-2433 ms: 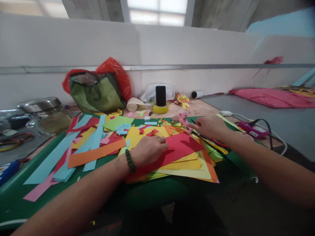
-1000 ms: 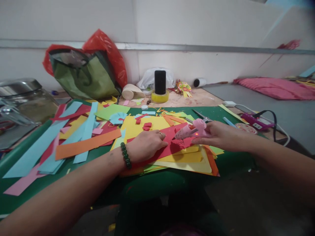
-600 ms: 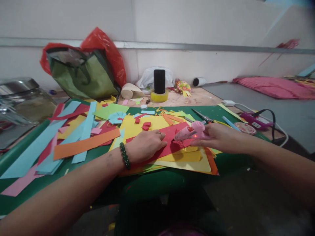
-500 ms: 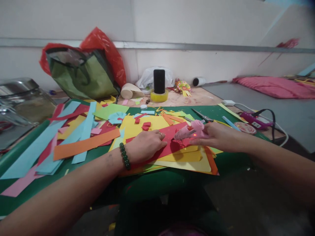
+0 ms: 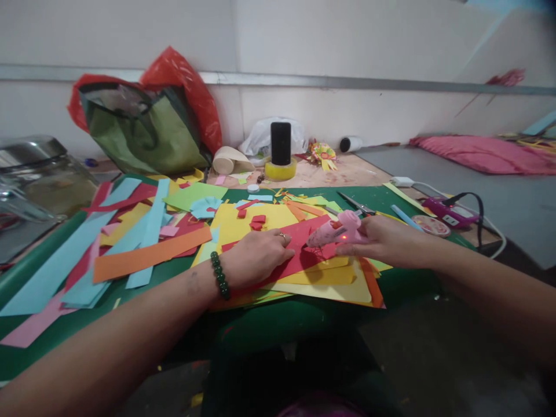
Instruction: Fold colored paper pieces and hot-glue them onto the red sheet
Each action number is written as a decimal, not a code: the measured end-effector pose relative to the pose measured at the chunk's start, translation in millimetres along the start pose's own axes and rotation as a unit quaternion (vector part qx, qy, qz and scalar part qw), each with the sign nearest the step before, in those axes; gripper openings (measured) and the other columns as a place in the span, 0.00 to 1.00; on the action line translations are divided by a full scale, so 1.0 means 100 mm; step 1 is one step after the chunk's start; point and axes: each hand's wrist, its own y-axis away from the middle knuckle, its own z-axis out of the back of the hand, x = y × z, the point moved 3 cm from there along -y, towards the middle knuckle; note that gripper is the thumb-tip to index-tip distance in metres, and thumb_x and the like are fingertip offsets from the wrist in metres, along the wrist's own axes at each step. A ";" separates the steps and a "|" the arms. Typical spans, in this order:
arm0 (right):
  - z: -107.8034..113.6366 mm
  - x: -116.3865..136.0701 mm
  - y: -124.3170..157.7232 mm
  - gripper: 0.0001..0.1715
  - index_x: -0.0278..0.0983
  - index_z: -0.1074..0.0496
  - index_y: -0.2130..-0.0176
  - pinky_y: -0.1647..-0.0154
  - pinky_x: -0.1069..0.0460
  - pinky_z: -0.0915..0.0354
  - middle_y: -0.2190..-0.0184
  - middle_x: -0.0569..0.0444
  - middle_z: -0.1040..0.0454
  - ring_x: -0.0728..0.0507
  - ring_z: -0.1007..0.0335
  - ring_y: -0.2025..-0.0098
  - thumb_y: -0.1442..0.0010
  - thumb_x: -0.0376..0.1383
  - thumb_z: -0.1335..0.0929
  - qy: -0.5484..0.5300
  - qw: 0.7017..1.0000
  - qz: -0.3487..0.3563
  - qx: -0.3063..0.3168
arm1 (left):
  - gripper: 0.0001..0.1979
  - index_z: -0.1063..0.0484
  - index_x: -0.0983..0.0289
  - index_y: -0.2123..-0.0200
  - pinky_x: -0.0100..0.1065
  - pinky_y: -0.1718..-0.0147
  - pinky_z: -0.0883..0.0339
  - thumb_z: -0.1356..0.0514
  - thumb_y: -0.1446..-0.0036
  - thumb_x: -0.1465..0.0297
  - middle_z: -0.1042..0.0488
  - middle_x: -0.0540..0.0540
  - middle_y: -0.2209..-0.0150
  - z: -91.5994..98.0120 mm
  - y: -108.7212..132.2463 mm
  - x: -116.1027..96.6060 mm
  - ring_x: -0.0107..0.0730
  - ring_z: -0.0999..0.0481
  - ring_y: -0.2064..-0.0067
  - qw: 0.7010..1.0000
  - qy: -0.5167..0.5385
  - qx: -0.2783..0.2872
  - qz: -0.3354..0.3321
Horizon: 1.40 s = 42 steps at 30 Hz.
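Note:
My right hand (image 5: 384, 240) is wrapped round a pink glue gun (image 5: 325, 233) with a small red light lit. Its dark nozzle points down and left, at the surface of a red paper sheet (image 5: 299, 255). On the left part of that sheet rests my left hand (image 5: 263, 255), fingers curled and pressed together; what they hold, if anything, is hidden. Yellow sheets (image 5: 321, 275) and orange ones lie stacked under the red one. Small folded red pieces (image 5: 258, 222) sit on yellow paper just beyond my left hand.
Paper strips, including an orange one (image 5: 152, 253), cover the left side of the green mat (image 5: 269, 336). Scissors (image 5: 356, 202) lie beyond my right hand. A phone (image 5: 281, 142) stands on yellow tape (image 5: 280, 169). A purple power strip (image 5: 449, 212) and cables are at right.

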 end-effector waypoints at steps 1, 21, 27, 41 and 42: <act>0.00 0.00 0.00 0.40 0.40 0.51 0.86 0.79 0.51 0.57 0.86 0.60 0.54 0.51 0.56 0.82 0.49 0.69 0.40 0.008 1.000 -0.008 -0.004 | 0.13 0.23 0.65 0.60 0.33 0.72 0.39 0.48 0.35 0.74 0.27 0.58 0.64 0.00 0.00 0.00 0.36 0.28 0.63 1.000 -0.003 0.000 -0.002; 0.02 0.01 -0.02 0.40 0.40 0.52 0.86 0.80 0.52 0.58 0.85 0.61 0.55 0.52 0.57 0.82 0.50 0.68 0.38 -0.013 1.000 -0.016 0.005 | 0.13 0.23 0.65 0.60 0.32 0.73 0.41 0.49 0.35 0.74 0.26 0.59 0.63 0.03 -0.01 0.00 0.36 0.27 0.63 1.000 -0.008 0.018 0.012; 0.11 -0.05 0.01 0.38 0.40 0.50 0.83 0.81 0.52 0.59 0.85 0.61 0.53 0.52 0.56 0.82 0.56 0.68 0.35 -0.108 0.994 -0.026 0.003 | 0.13 0.23 0.63 0.59 0.32 0.74 0.41 0.47 0.37 0.74 0.25 0.59 0.63 0.04 -0.01 0.00 0.37 0.27 0.64 0.999 0.007 0.028 0.020; -0.03 -0.43 -1.03 0.34 0.34 0.27 0.67 0.74 0.52 0.46 0.73 0.46 0.25 0.41 0.29 0.68 0.37 0.59 0.43 -0.050 0.965 -0.159 -0.202 | 0.06 0.27 0.63 0.71 0.27 0.71 0.36 0.43 0.47 0.77 0.27 0.50 0.74 0.37 0.27 0.50 0.26 0.28 0.71 0.889 0.179 -0.413 0.080; -0.06 -0.44 -1.09 0.34 0.34 0.27 0.66 0.73 0.52 0.45 0.72 0.44 0.24 0.40 0.28 0.66 0.37 0.58 0.43 -0.033 0.970 -0.162 -0.181 | 0.06 0.27 0.64 0.72 0.27 0.72 0.36 0.43 0.46 0.77 0.27 0.50 0.75 0.38 0.28 0.52 0.26 0.29 0.72 0.878 0.176 -0.437 0.085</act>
